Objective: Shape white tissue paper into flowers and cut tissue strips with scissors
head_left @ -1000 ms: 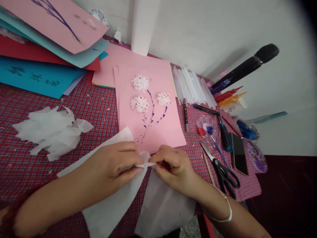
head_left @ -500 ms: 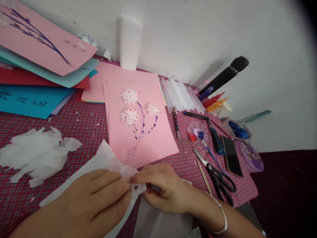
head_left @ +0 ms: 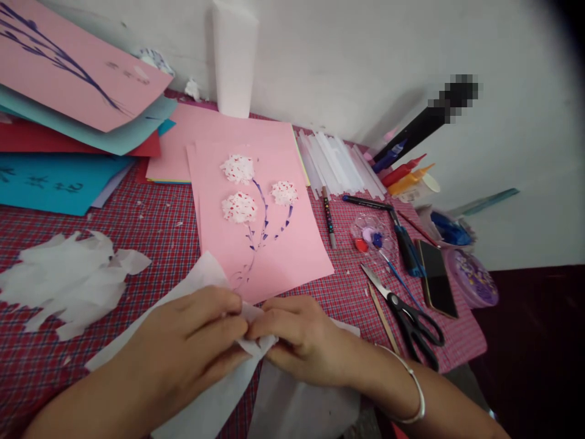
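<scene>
Both hands are at the front of the table on a sheet of thin white tissue paper (head_left: 201,402). My left hand (head_left: 196,335) is closed on the sheet, its fingertips pinching a gathered part. My right hand (head_left: 301,341) pinches the same gathered part from the other side, thumb and forefinger together. A bracelet circles the right wrist. Just beyond the hands lies a pink sheet (head_left: 287,256) with several white, red-flecked puffy blooms (head_left: 240,207) and blue painted stems. To the left is a pile of torn white tissue (head_left: 68,280).
Coloured papers (head_left: 77,128) are stacked at the back left. On the right lie scissors (head_left: 406,317), a paint palette (head_left: 368,235), a glue gun (head_left: 404,244), a phone (head_left: 436,277) and a purple tub (head_left: 470,277). Glue sticks (head_left: 338,161) lie near the wall.
The fingers of both hands have shifted on the gathered tissue, and my left hand's fingers are more bent. The view has moved slightly.
</scene>
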Demonstrator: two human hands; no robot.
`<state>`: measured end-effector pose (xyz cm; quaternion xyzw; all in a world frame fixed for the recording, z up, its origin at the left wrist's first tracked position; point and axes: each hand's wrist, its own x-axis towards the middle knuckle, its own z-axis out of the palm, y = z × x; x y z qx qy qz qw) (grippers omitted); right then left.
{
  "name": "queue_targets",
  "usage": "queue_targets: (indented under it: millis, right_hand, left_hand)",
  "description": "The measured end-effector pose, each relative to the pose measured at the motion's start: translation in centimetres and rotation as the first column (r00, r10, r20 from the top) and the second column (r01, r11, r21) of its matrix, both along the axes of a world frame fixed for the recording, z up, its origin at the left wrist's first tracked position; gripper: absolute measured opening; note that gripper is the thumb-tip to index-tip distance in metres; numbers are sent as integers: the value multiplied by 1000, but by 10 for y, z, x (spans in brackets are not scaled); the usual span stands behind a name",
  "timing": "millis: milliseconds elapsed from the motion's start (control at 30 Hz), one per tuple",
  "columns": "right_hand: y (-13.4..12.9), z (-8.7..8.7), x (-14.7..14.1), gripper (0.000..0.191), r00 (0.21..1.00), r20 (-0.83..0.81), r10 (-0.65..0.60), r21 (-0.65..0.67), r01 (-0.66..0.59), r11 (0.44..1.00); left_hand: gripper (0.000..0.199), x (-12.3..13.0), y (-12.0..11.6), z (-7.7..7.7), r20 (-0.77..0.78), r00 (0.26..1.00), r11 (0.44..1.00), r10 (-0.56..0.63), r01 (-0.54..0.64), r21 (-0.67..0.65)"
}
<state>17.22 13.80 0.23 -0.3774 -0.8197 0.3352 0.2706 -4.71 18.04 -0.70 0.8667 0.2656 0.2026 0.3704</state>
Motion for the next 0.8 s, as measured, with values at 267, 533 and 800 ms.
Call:
queue_targets:
  millis: [267,533,800]
  right_hand:
    - [1,-1,4,13,997,-40,-69,-99,65,993]
    - [1,-2,3,11,994,-79,-80,-201,62,978]
    - [3,-1,2,11,995,-73,-68,-184,54,981]
  left_hand:
    - [13,14,11,10,-31,998,985,-59,53,-162]
    - [13,15,13,17,-76,994,945,-75,47,-323]
    - [11,18,11,8,-52,994,983,-94,84,-164]
